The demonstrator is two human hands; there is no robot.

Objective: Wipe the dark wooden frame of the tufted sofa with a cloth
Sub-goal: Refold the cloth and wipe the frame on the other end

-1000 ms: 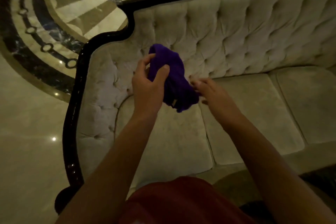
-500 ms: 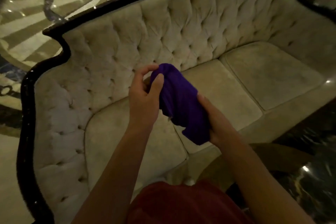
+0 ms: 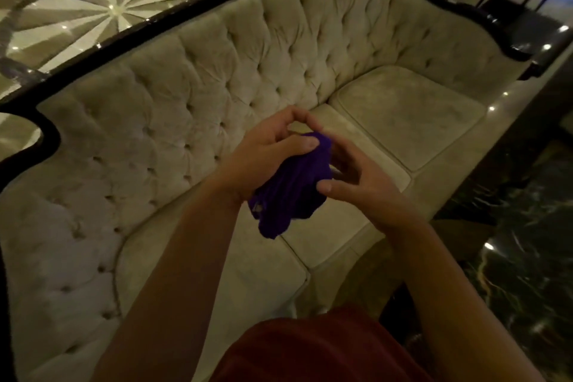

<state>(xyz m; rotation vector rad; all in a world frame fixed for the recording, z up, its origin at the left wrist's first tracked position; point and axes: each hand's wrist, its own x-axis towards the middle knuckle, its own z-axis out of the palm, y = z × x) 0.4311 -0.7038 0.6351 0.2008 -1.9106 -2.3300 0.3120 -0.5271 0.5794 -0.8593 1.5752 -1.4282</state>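
While both hands, left hand (image 3: 263, 149) and right hand (image 3: 359, 183), are bunching the purple cloth (image 3: 288, 192), wiping is not yet starting; next move is reaching for the dark frame (image 3: 173, 14)

Dark red garment (image 3: 325, 350), bare forearms.

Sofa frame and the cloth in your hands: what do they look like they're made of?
Frame: looks like dark wood with a glossy lacquer, since light glints along its curved edge. Cloth: soft purple fabric, matte, bunching into folds between the left hand and right hand; possibly microfibre, hard to tell.

Sofa frame (image 3: 173, 14) cut off left.
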